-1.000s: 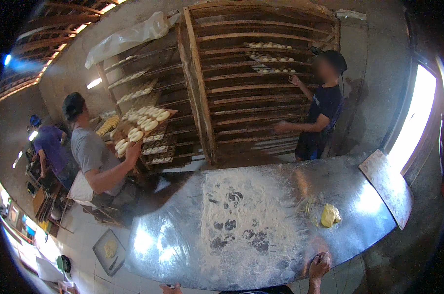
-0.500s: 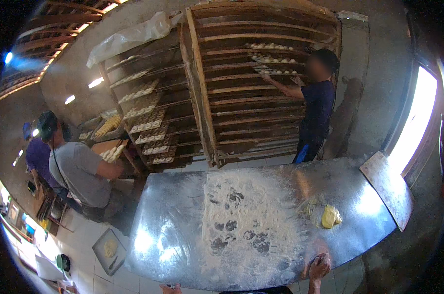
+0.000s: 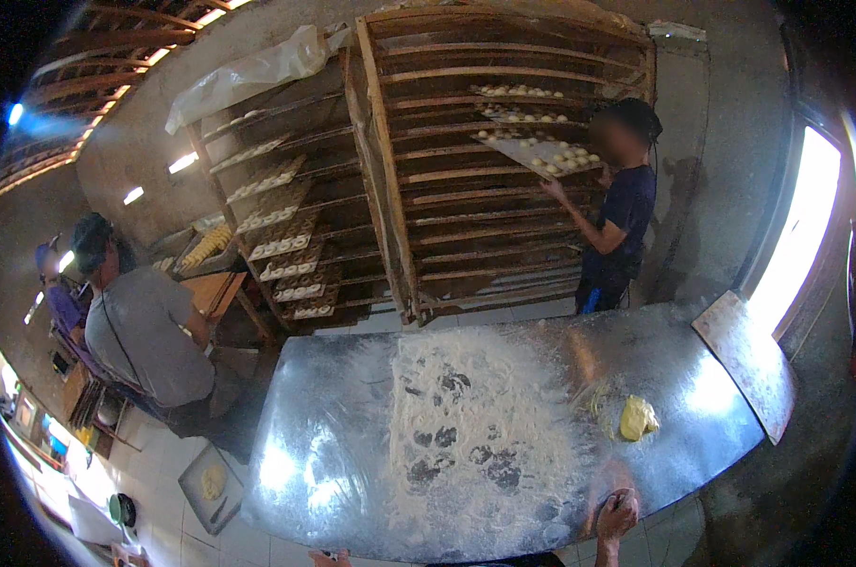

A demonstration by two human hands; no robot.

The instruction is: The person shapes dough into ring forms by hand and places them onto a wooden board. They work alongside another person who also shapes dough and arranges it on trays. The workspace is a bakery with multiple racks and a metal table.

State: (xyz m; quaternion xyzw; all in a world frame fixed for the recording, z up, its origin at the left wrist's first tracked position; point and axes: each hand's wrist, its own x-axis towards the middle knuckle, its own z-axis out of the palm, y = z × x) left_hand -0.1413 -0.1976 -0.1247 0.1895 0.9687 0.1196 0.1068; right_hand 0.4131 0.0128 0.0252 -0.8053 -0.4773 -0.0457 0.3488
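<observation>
My right hand (image 3: pixel 618 516) rests at the near edge of a shiny metal-topped table (image 3: pixel 338 378), its fingers curled round that edge. At the bottom of the view, only a small part of my left hand (image 3: pixel 331 558) shows by the same edge; its fingers are mostly cut off. White flour (image 3: pixel 504 416) covers the middle of the tabletop, with several dark bare patches in it. To the far side of my right hand sits a yellow lump of dough (image 3: pixel 639 419), apart from it.
A metal sheet (image 3: pixel 744 364) juts off the table's right end. Beyond the table, a person (image 3: pixel 617 208) holds a tray of dough balls (image 3: pixel 541 156) at a wooden rack (image 3: pixel 385 170). Two people stand left, one in a grey shirt (image 3: pixel 140 331). A tray (image 3: pixel 194 472) lies on the floor.
The person at the rack has drawn a tray of dough balls outward and tilted it. The grey-shirted person has shifted left, and the dough pieces near them are out of sight. My hands stay put.
</observation>
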